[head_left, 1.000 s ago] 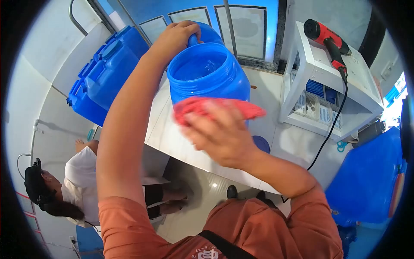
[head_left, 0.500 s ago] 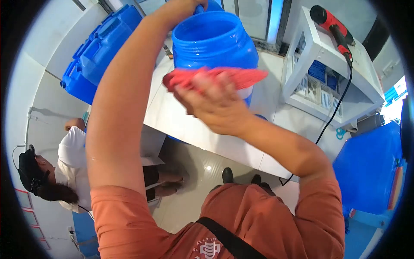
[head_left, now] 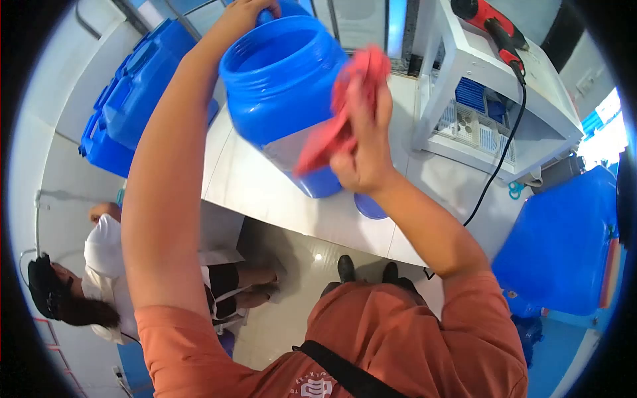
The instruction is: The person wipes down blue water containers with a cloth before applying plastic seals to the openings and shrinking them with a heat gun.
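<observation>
On my feed, the left hand [head_left: 247, 13] curls around what looks like the handle of the blue jug [head_left: 275, 109], upper centre over the bench [head_left: 245, 189], presumably for steadiness; the partly closed right hand [head_left: 371, 156] holds a red cloth [head_left: 325, 140] at its side.

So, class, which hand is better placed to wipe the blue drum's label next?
Probably the right hand: it holds the red cloth at the label, while the left hand grips the handle.
</observation>
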The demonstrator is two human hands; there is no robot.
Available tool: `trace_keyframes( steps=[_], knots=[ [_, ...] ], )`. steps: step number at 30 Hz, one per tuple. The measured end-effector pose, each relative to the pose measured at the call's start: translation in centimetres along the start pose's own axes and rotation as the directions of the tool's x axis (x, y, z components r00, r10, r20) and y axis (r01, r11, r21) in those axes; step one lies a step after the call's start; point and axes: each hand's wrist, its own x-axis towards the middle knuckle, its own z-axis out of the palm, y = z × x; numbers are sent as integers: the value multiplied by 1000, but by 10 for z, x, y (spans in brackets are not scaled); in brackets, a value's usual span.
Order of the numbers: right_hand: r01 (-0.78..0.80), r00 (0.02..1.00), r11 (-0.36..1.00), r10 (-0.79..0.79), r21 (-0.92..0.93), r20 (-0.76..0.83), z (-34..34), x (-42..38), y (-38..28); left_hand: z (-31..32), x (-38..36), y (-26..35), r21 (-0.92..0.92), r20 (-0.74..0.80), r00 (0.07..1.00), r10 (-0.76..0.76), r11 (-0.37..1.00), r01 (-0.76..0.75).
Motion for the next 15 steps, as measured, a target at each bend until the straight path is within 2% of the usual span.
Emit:
trace_keyframes(
  steps=[1,2,3,4,5,6,7,8,9,11,12,13,14,15],
  knots=[
    [-2,1000,1000,1,-11,-13,8,9,19,4,0,-2,-1,3,1000,17,1000,-17],
    [-243,967,901,254,358,15,18,16,46,4,-4,2,-22,-52,999,-12,1000,11],
    [-425,878,617,459,662,136,25,18,69,3,-9,10,-44,-106,993,-46,998,41],
    [-615,759,504,587,607,281,32,2,96,-5,-10,25,-186,20,974,-227,956,227],
    [-772,600,363,687,522,410,29,1,102,-3,-13,34,-183,22,976,-217,959,217],
    [-920,389,328,826,215,407,13,-21,90,0,-15,43,-168,-141,966,-217,967,193],
    [-992,118,83,867,94,484,37,-119,172,4,-15,44,-146,-305,929,-208,975,170],
    [-987,128,63,871,150,474,26,-127,152,10,-19,32,-62,-304,915,-266,964,260],
    [-978,136,44,873,202,469,16,-136,117,17,-23,23,-46,-319,913,-255,966,254],
    [-894,190,-84,818,440,543,-4,-92,71,25,-32,13,-346,-229,810,-540,823,451],
    [-893,200,-77,815,443,544,-4,-68,65,20,-33,17,-341,-238,810,-536,827,447],
    [-849,489,318,774,421,402,0,-45,60,14,-33,26,-362,-194,782,-593,784,505],
    [-675,737,658,616,333,278,0,-23,56,13,-33,31,-380,-143,748,-648,734,563],
    [-768,639,564,640,304,428,-11,14,56,15,-32,31,-379,-144,747,-649,734,564]
  ],
)
